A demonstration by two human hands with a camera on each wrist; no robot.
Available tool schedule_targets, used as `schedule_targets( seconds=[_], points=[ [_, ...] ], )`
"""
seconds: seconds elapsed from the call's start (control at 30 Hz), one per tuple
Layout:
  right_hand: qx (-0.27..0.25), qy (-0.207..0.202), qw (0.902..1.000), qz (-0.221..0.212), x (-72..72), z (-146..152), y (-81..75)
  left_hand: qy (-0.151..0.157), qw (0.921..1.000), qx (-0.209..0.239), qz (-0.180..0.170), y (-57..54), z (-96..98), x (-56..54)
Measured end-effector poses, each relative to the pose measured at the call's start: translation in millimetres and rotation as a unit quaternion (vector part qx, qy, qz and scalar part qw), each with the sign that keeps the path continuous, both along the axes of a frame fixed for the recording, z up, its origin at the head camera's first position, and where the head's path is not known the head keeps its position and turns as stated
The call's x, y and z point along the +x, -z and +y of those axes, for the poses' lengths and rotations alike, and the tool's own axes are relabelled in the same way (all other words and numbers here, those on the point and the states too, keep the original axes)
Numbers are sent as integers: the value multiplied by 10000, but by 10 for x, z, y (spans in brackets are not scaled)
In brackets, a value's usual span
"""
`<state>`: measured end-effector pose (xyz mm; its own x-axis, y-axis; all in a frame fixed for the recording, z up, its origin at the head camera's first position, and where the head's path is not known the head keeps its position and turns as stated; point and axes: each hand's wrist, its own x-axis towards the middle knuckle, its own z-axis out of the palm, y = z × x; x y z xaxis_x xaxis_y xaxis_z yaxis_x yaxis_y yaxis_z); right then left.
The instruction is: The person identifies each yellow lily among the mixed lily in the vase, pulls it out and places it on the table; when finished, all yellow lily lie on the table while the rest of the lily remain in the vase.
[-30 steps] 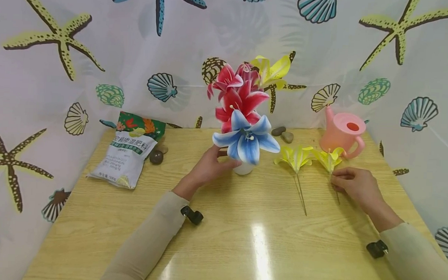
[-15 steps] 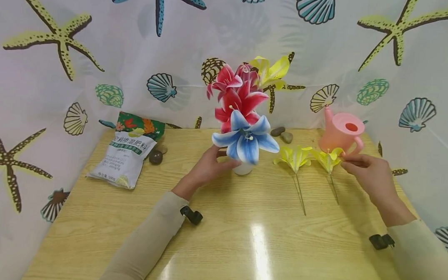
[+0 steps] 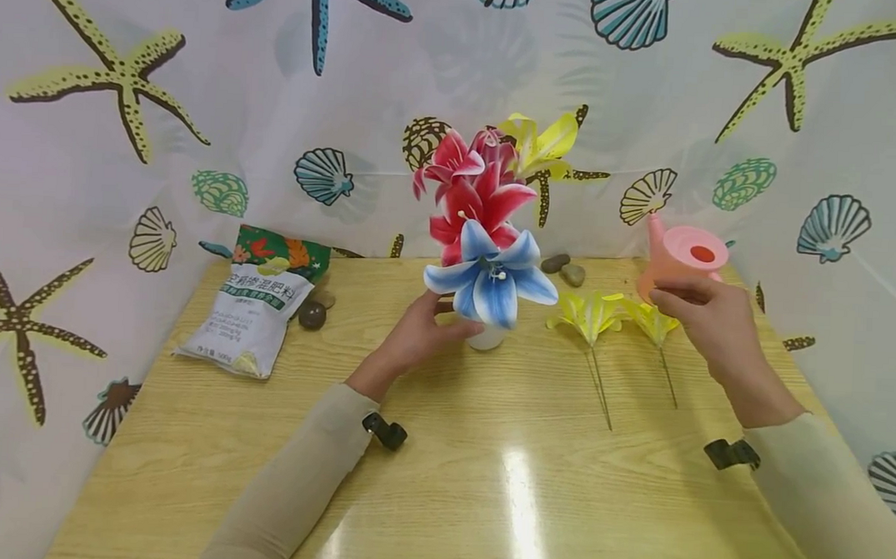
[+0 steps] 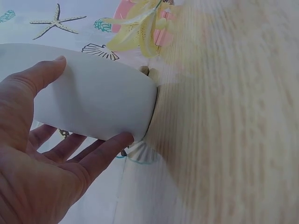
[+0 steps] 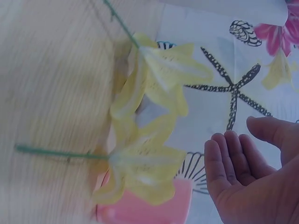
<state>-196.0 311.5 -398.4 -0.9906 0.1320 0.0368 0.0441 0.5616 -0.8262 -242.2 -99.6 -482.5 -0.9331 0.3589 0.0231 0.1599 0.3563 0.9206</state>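
My left hand [image 3: 419, 337] grips a white vase [image 4: 98, 98], its thumb on one side and fingers along the other; the vase stands on the table. In it, red lilies [image 3: 489, 202], a blue-and-white lily [image 3: 496, 277] and a yellow lily [image 3: 540, 146] hide most of the vase from the head view. My right hand [image 3: 716, 333] is over the table at the right with nothing in its fingers, beside the rightmost loose yellow lily [image 3: 650, 322]. Another loose yellow lily [image 3: 592, 315] lies to its left. Both have thin green stems pointing toward the front.
A pink watering can [image 3: 682, 252] stands behind the loose lilies, partly covered by the right hand. Several stones [image 3: 572, 274] lie at the back and beside a fertilizer bag [image 3: 251, 313] on the left. A patterned curtain [image 3: 457, 63] closes off the wooden table [image 3: 439, 479] behind.
My right hand has come off the rightmost lily's stem, swung out to its right, then moved back left and up, over the watering can's handle. The left hand has stayed on the vase.
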Motion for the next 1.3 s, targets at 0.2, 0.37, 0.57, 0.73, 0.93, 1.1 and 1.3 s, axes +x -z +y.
schedule_targets(
  seconds=[0.2, 0.37, 0.57, 0.73, 0.93, 1.1, 1.3],
  points=[
    [-722, -144, 9972, 109, -120, -203, -62, 4, 10000, 2, -17, 3, 5, 2],
    [-1343, -367, 9902, 99, -200, -383, -131, -25, 9999, -80, -61, 4, 4, -12],
    [-1582, -556, 9856, 229, -301, -670, -242, -42, 9999, -131, 33, -3, -3, -60],
    [-2218, -676, 9715, 482, -398, -914, -293, 77, 9999, -106, 102, 6, -32, -87],
    [-3086, -843, 9457, 577, -473, -1114, -327, 262, 9996, 12, 37, 29, -60, -105],
    [-3670, -948, 9238, 536, -543, -1246, -344, 419, 9989, 25, 204, 57, -85, -131],
    [-4143, -869, 9042, 563, -645, -1407, -354, 527, 9983, 124, 206, 87, -110, -142]
  ],
)
